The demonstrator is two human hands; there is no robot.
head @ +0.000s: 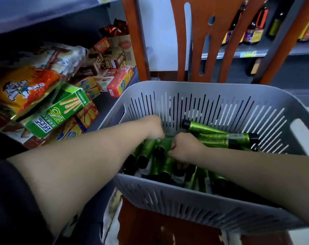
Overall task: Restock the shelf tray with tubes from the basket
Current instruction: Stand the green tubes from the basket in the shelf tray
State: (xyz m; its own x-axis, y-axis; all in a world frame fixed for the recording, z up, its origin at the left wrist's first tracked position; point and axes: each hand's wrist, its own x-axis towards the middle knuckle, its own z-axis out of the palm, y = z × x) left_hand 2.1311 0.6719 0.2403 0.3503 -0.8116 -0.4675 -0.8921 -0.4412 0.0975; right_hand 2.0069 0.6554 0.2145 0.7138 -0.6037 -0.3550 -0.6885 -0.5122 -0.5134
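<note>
A grey slotted plastic basket (194, 89) stands on an orange wooden chair and holds several green tubes with black caps (219, 137). Both my hands reach down into it. My left hand (154, 128) has its fingers curled round the upper ends of green tubes near the basket's far left wall. Right beside it, my right hand (185, 144) grips another green tube (165, 144). The fingertips of both hands are hidden among the tubes. No shelf tray is recognisable in this view.
To the left, a grey shelf (104, 103) carries snack boxes, a green biscuit-stick box (61, 110) and an orange snack bag (24, 89). The orange chair back (194, 41) rises behind the basket. Dark bottles (256, 27) line a shelf at the far right.
</note>
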